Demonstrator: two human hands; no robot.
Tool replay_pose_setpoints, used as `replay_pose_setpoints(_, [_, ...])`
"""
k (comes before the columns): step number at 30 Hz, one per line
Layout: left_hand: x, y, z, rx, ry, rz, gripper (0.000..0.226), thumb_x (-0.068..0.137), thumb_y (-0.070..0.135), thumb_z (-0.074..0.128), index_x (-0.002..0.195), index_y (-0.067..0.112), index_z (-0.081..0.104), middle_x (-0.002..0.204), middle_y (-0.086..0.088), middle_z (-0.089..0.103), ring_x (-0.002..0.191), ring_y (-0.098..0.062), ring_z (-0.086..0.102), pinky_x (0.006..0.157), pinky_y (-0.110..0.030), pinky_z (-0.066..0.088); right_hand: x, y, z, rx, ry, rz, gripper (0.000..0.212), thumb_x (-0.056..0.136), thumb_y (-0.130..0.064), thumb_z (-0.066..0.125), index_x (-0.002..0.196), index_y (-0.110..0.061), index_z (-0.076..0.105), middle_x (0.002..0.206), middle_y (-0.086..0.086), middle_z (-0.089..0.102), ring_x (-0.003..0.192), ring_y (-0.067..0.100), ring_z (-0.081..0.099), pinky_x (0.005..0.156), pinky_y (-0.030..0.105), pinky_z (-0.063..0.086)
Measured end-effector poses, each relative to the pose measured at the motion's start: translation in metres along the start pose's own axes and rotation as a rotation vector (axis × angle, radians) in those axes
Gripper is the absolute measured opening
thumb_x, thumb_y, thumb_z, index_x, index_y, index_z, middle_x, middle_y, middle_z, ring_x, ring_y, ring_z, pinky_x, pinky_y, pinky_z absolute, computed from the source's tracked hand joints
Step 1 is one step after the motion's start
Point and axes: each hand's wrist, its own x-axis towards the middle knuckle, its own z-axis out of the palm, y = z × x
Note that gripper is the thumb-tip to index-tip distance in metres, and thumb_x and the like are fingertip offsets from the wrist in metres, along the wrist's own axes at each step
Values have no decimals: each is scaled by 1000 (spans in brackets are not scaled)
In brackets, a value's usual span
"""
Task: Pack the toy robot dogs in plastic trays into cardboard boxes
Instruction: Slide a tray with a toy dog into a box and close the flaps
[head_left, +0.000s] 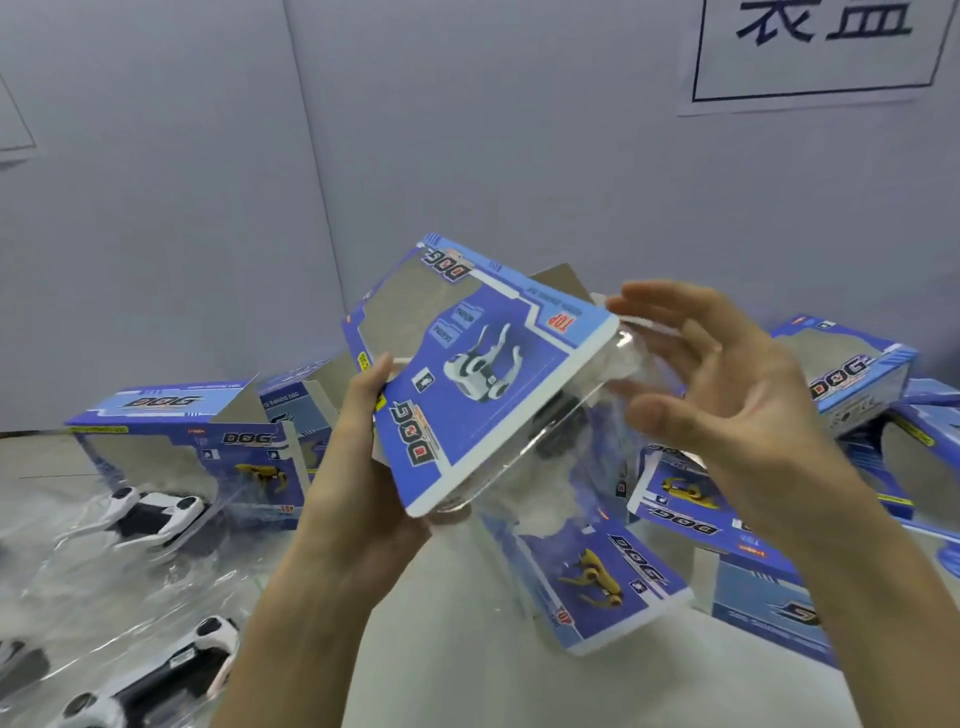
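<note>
Risk: clear tray (576, 441), partly inside tilted box (483, 364), could slip out; left hand (358, 447) grips box only; right hand (727, 405) spread wide beside it.

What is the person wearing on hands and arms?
Nothing visible: the left hand and right hand are ungloved, with no ring, watch or band in view. The left forearm and right forearm are bare to the frame edge; no sleeve shows.

Even, cool, diffuse lighting; soft shadows; glare on clear plastic trays (72, 582); motion blur on right hand (727, 405); wide-angle bowing at edges
</note>
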Motion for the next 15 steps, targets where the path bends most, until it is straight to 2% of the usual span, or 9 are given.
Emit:
replay_pose_setpoints(2, [13, 9, 6, 119, 29, 76, 41, 107, 26, 28, 87, 21, 63, 42, 1, 61, 32, -4, 55, 36, -18, 42, 2, 4, 3, -239, 121, 3, 79, 56, -61, 86, 127, -45, 56, 135, -18, 57, 132, 2, 48, 96, 32, 51])
replay_pose_setpoints(4, [20, 8, 8, 153, -19, 146, 36, 108, 23, 19, 89, 25, 50, 40, 3, 59, 31, -5, 55, 34, -17, 41, 2, 10, 8, -241, 171, 41, 71, 58, -55, 79, 124, -47, 57, 129, -24, 59, 127, -3, 51, 88, 24, 54])
replay_pose_setpoints(6, [23, 0, 13, 206, -33, 120, 36, 102, 38, 26, 98, 23, 58, 65, 5, 71, 48, -10, 64, 45, -21, 47, 3, 16, 13, -81, 190, 47, 47, 64, -44, 76, 110, -42, 69, 114, -15, 71, 108, 6, 65, 83, 29, 58])
replay_pose_setpoints(7, [23, -2, 14, 214, 28, 80, 44, 94, 52, 31, 102, 25, 66, 78, 5, 73, 59, -15, 66, 50, -24, 49, 3, 16, 16, -50, 243, 39, 31, 68, -39, 78, 99, -41, 74, 102, -15, 74, 96, 4, 69, 80, 27, 57])
replay_pose_setpoints(9, [16, -9, 9, 339, 17, 93, 51, 75, 72, 32, 94, 46, 71, 91, 0, 76, 74, -20, 70, 57, -29, 53, 5, 15, 18, -38, 368, 61, 7, 77, -40, 72, 81, -41, 76, 80, -16, 74, 78, 2, 68, 77, 27, 58])
replay_pose_setpoints(11, [17, -14, 5, 581, 42, 179, 55, 72, 79, 25, 96, 47, 63, 113, -9, 68, 89, -18, 67, 65, -26, 51, 5, 14, 17, 55, 431, 137, 10, 78, -44, 69, 73, -42, 77, 75, -14, 71, 79, 5, 67, 83, 36, 60])
replay_pose_setpoints(12, [19, -14, 4, 647, 97, 228, 49, 75, 77, 25, 93, 46, 57, 119, -5, 64, 92, -14, 63, 67, -22, 48, 5, 13, 15, 119, 431, 143, 7, 76, -43, 72, 72, -44, 77, 77, -16, 71, 85, 6, 67, 86, 40, 59])
replay_pose_setpoints(14, [20, -11, 1, 663, 95, 328, 31, 82, 73, 37, 97, 54, 57, 126, 17, 55, 110, -7, 59, 79, -15, 48, 5, 7, 13, 225, 397, 107, 8, 69, -54, 70, 67, -47, 75, 74, -22, 67, 88, 6, 64, 84, 40, 56])
replay_pose_setpoints(15, [19, -10, 0, 649, 39, 396, 29, 85, 71, 45, 109, 60, 58, 132, 26, 50, 121, -6, 56, 90, -17, 49, 5, 3, 13, 239, 350, 80, 16, 65, -61, 71, 70, -46, 75, 78, -22, 67, 91, 5, 64, 83, 36, 55])
